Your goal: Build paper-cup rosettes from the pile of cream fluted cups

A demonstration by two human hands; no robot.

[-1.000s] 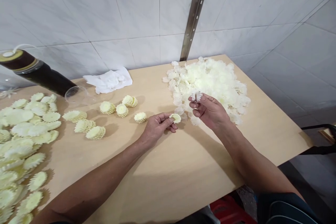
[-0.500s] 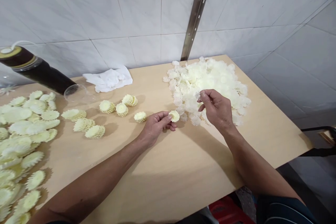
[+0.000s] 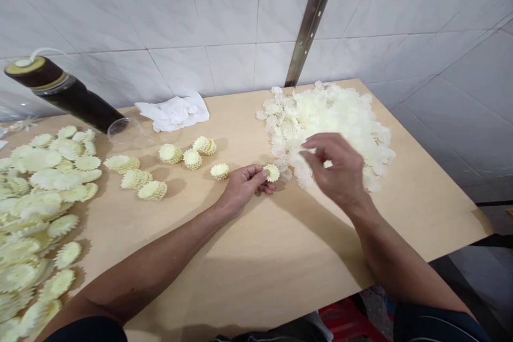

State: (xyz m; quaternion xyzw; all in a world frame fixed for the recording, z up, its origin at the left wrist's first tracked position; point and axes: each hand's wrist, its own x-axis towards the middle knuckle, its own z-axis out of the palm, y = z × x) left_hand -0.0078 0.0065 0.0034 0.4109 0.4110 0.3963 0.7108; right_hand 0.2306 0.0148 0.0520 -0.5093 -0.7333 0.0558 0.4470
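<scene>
My left hand (image 3: 249, 184) pinches a small pale-yellow flower-shaped petal disc piece (image 3: 271, 172) with a scalloped edge, just above the table. Over the near side of a heap of thin, translucent petal discs (image 3: 336, 112) is my right hand (image 3: 334, 165), slightly blurred. Its thumb and index finger are apart, with nothing visible between them. Close to my left hand stands a short stack of petal discs (image 3: 220, 172). Several similar stacks, such as one petal stack (image 3: 170, 153), stand farther left on the wooden table (image 3: 240, 272).
A large pile of stacked yellow flower pieces (image 3: 36, 214) covers the left side. Behind it leans a dark bottle (image 3: 84, 96), beside a clear plastic cup (image 3: 124, 131). White tissue (image 3: 176, 112) lies near the tiled wall, where a metal bracket (image 3: 312, 21) is fixed. A red stool (image 3: 348, 320) shows below.
The view has shifted slightly. My right thumb and index finger have parted, and the translucent disc at their tips no longer shows there. My left hand keeps its flower piece.
</scene>
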